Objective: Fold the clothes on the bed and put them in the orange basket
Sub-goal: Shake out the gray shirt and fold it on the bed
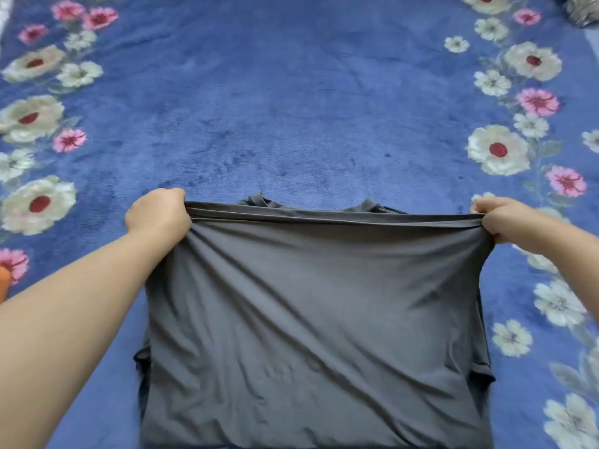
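A dark grey T-shirt (311,319) lies spread on the blue bed, doubled over so its hem edge runs across near the collar. My left hand (157,213) grips the left corner of that folded edge. My right hand (505,218) grips the right corner, and the edge is stretched taut between them. The collar peeks out just beyond the edge. A sliver of something orange, perhaps the orange basket (4,283), shows at the left border.
The bed is covered by a plush blue blanket (291,108) with flower borders down both sides. A dark crumpled garment (580,9) lies at the far right corner.
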Motion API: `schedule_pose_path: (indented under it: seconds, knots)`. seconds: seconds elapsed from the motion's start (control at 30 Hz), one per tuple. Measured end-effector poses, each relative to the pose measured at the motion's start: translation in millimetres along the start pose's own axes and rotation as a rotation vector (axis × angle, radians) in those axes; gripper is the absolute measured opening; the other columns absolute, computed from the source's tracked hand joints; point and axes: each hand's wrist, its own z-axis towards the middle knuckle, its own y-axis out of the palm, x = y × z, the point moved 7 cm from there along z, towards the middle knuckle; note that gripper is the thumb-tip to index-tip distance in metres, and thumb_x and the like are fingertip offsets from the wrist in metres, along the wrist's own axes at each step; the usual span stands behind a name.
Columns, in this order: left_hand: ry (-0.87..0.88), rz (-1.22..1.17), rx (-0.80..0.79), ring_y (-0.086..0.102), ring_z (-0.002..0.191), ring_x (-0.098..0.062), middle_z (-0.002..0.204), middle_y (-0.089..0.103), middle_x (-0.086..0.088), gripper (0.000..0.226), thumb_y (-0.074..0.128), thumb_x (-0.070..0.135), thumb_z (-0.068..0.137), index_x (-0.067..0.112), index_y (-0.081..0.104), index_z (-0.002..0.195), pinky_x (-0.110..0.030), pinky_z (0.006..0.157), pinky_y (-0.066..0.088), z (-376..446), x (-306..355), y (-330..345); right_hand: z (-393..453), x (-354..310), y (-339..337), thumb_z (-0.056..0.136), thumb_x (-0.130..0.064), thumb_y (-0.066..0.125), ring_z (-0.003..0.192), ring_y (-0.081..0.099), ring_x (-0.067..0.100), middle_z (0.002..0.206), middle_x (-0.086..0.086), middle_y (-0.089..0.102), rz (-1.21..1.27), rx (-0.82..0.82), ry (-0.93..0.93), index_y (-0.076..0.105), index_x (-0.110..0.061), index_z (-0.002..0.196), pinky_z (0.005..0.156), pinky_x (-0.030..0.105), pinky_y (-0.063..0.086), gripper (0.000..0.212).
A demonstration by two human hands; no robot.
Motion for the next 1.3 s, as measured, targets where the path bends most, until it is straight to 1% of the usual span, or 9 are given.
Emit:
schedule_pose_path:
  seconds: [0.03,0.17,0.37,0.57,0.67,0.77,0.87,1.03,1.3]
  knots:
    - [-0.022,-0.017,-0.013,0.049,0.104,-0.037,0.111,0.053,-0.019,0.023,0.040,-0.005,0.082,0.005,0.053,0.099,-0.037,0.072,0.036,2.2,1.4,2.6,2.5,2.4,1.1,0.080,0.020,0.019,0.082,0.047,0.027,0.084,0.030,0.026,0.121,0.023,0.031,0.035,-0.007,0.063,0.056,0.028,0.029,0.035]
    - [-0.022,-0.021,-0.007,0.048,0.111,-0.037,0.119,0.051,-0.018,0.031,0.038,-0.005,0.085,0.004,0.054,0.109,-0.042,0.085,0.041,17.2,8.0,13.8,21.7,14.6,16.5,0.082,0.012,0.019,0.056,0.025,0.018,0.068,0.007,0.028,0.579,0.139,0.135,0.030,-0.013,0.063,0.051,0.027,0.014,0.034]
    - [-0.021,-0.038,0.032,0.048,0.109,-0.039,0.117,0.051,-0.020,0.030,0.038,-0.005,0.084,0.003,0.055,0.108,-0.043,0.085,0.041,39.7,7.9,17.5,45.9,30.3,19.1,0.081,0.005,0.034,0.056,0.036,0.013,0.068,0.000,0.038,0.840,0.388,0.224,0.039,-0.018,0.073,0.052,0.026,0.028,0.025]
    - [0.006,-0.024,0.099,0.048,0.105,-0.041,0.112,0.052,-0.025,0.026,0.038,-0.005,0.084,-0.002,0.054,0.104,-0.044,0.079,0.040,59.0,8.5,20.3,74.0,22.6,13.6,0.090,-0.007,0.039,0.055,0.030,0.013,0.064,0.000,0.031,0.479,0.437,0.215,0.032,-0.018,0.062,0.051,0.025,0.026,0.032]
    - [0.010,-0.016,0.109,0.046,0.110,-0.042,0.116,0.049,-0.026,0.028,0.036,-0.004,0.088,-0.003,0.051,0.111,-0.047,0.082,0.040,67.3,15.6,25.4,81.4,17.1,16.9,0.092,-0.007,0.037,0.071,0.040,0.023,0.068,0.003,0.040,0.184,0.451,0.149,0.037,-0.015,0.063,0.059,0.027,0.033,0.030]
    - [0.025,0.002,0.112,0.044,0.115,-0.042,0.122,0.048,-0.026,0.030,0.034,-0.002,0.091,-0.002,0.046,0.119,-0.048,0.086,0.039,67.7,19.8,35.9,82.4,13.0,28.5,0.090,-0.003,0.039,0.099,0.050,0.035,0.107,0.027,0.056,-0.072,0.446,0.070,0.055,0.002,0.100,0.077,0.035,0.038,0.019]
    - [0.000,-0.040,0.135,0.042,0.118,-0.042,0.123,0.047,-0.027,0.028,0.036,0.001,0.092,-0.003,0.042,0.119,-0.049,0.090,0.038,65.5,14.2,45.8,84.3,4.6,36.3,0.093,-0.007,0.041,0.112,0.047,0.043,0.121,0.033,0.050,-0.286,0.371,0.033,0.045,0.008,0.119,0.085,0.038,0.037,0.030]
    - [-0.088,-0.298,0.210,0.039,0.119,-0.042,0.128,0.043,-0.028,0.037,0.042,0.017,0.094,-0.002,0.040,0.125,-0.050,0.094,0.034,51.8,-4.6,41.7,75.1,-0.7,37.0,0.094,-0.016,0.044,0.117,0.044,0.042,0.127,0.031,0.045,-0.362,0.321,0.051,0.038,0.007,0.125,0.088,0.039,0.036,0.039]
    - [-0.097,-0.368,0.314,0.030,0.126,-0.040,0.137,0.032,-0.026,0.045,0.047,0.014,0.093,-0.002,0.036,0.134,-0.045,0.103,0.023,-3.0,-29.7,52.3,-0.7,3.2,48.3,0.083,-0.021,0.045,0.126,0.029,0.040,0.133,0.027,0.035,-0.438,0.571,-0.149,0.039,0.005,0.125,0.101,0.050,0.026,0.050]
